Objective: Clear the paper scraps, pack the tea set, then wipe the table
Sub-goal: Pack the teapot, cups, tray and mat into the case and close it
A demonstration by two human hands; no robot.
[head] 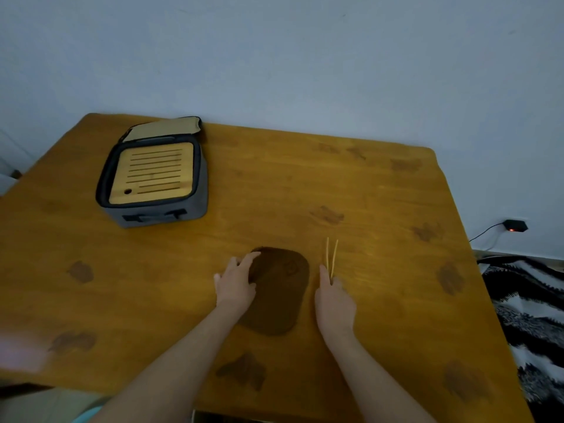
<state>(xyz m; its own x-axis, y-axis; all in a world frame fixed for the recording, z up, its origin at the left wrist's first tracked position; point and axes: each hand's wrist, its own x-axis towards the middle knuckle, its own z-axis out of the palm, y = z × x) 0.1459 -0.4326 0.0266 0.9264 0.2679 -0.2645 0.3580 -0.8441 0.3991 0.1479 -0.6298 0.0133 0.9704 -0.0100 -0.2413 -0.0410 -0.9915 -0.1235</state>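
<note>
Left hand (236, 283) lies flat, fingers relaxed, on brown cloth (282, 296); right hand (334, 303) hides tongs' (332, 254) end, grip unclear. Surface's far-left corner: open case (158, 215) holding bamboo tray (152, 174).

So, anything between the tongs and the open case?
Nothing visible. Bare table lies between the tongs, by the right hand, and the open case at far left. The brown cloth under the left hand sits beside that path, not across it.

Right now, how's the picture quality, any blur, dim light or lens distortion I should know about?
Head view: dim, bluish light with no hard shadows; the wide lens bows the table edges; a pale blurred smear sits at the lower left edge; the thin tongs by the right hand look soft.
</note>
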